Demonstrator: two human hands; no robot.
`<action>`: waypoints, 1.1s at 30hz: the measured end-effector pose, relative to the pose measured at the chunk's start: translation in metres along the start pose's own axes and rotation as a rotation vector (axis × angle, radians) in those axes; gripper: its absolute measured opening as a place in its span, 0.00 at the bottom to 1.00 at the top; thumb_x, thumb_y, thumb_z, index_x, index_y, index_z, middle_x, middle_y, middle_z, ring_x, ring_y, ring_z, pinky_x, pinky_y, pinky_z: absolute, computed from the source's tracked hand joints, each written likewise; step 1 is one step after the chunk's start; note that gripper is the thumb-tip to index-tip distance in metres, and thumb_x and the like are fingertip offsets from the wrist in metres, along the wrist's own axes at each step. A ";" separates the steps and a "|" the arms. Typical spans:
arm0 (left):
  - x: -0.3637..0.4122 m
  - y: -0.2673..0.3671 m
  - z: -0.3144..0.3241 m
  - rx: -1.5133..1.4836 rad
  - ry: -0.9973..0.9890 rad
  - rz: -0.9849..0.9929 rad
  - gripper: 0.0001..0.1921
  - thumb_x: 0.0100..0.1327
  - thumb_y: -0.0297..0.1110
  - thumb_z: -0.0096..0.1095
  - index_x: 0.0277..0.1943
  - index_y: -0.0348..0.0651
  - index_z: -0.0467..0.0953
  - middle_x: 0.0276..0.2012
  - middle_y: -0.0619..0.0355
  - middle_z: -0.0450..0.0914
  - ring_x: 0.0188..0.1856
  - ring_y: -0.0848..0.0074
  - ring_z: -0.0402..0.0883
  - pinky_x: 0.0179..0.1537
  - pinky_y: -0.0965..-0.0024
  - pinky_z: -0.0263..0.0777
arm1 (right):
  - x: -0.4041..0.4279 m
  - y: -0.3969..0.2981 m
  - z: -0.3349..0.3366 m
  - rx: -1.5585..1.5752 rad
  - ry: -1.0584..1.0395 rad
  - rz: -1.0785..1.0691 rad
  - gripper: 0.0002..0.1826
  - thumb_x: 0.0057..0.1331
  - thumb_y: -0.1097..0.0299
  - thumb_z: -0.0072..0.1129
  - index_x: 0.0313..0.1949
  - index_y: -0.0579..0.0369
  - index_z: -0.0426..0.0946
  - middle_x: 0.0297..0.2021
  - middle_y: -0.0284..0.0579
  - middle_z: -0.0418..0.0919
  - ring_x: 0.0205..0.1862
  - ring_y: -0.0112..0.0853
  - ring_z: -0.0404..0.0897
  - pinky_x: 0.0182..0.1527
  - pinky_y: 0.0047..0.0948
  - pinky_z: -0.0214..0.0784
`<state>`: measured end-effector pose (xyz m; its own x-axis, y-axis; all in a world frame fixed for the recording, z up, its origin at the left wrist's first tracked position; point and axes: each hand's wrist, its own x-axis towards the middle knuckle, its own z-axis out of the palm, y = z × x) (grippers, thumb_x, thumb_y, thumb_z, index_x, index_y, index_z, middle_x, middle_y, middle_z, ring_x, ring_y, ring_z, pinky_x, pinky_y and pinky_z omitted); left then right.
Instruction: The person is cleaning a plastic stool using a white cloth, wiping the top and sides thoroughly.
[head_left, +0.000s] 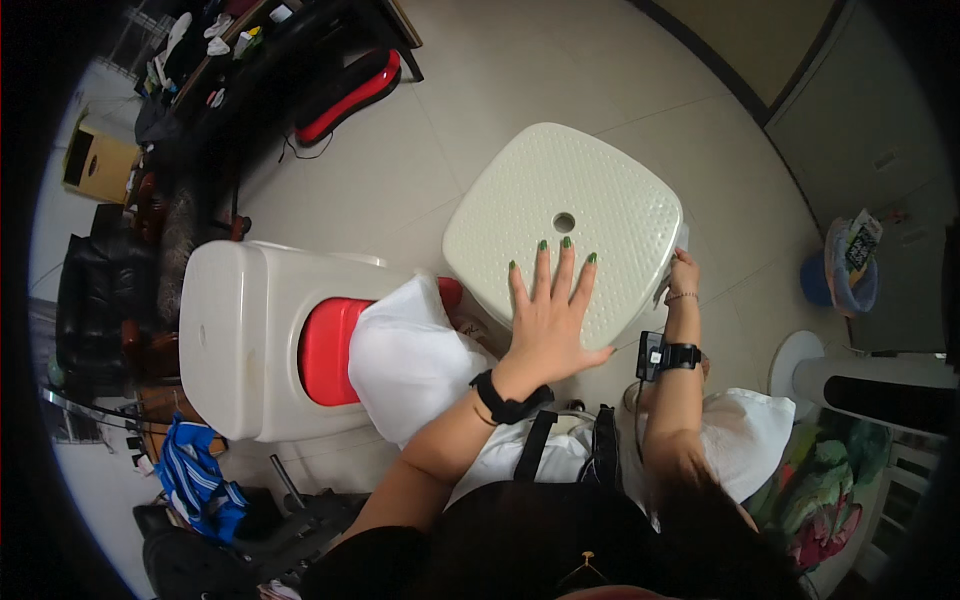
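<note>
A white plastic stool (502, 202) with a dimpled top and one round hole is in front of me. My left hand (551, 326) lies flat on this top, fingers spread, just below the hole. At the stool's right edge, my right hand (682, 276) is curled around a pale thin material (684, 236). Whether that is cloth or film I cannot tell, and the stool's edge partly hides it. Both wrists wear black straps; a small black device (650, 356) sits at the right one.
Left of my knees is another white plastic stool (225, 337), with red plastic (330, 352) inside its side opening. A blue bin (817, 281) and a white appliance (817, 382) stand at right. Back left, a red-and-black device (352, 97) lies near a table leg (411, 64).
</note>
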<state>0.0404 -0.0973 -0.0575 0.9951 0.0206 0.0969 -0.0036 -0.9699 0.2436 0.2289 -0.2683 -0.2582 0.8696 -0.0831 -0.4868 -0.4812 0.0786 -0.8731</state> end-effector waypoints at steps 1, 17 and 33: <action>0.000 -0.001 0.002 -0.007 0.012 -0.001 0.52 0.36 0.57 0.65 0.63 0.38 0.56 0.65 0.38 0.47 0.66 0.43 0.42 0.58 0.34 0.34 | -0.021 -0.017 0.003 0.065 0.007 -0.061 0.18 0.60 0.81 0.39 0.49 0.66 0.72 0.38 0.45 0.78 0.34 0.28 0.77 0.39 0.23 0.68; -0.008 -0.004 0.009 -0.011 0.076 -0.013 0.50 0.39 0.60 0.62 0.64 0.40 0.55 0.64 0.40 0.51 0.67 0.47 0.44 0.60 0.37 0.34 | -0.209 -0.039 0.022 -0.536 -0.166 -0.896 0.21 0.55 0.85 0.40 0.47 0.56 0.75 0.39 0.55 0.76 0.46 0.42 0.75 0.54 0.31 0.61; 0.004 0.004 -0.004 0.013 -0.073 -0.009 0.51 0.38 0.57 0.66 0.64 0.39 0.55 0.65 0.39 0.46 0.66 0.43 0.41 0.58 0.35 0.33 | 0.053 -0.018 -0.009 -0.111 -0.461 -0.335 0.11 0.62 0.76 0.42 0.41 0.61 0.74 0.33 0.32 0.75 0.36 0.21 0.71 0.42 0.18 0.63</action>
<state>0.0435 -0.0999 -0.0523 0.9996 0.0120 0.0243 0.0060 -0.9728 0.2316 0.2822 -0.2835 -0.2689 0.9230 0.3576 -0.1421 -0.1582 0.0162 -0.9873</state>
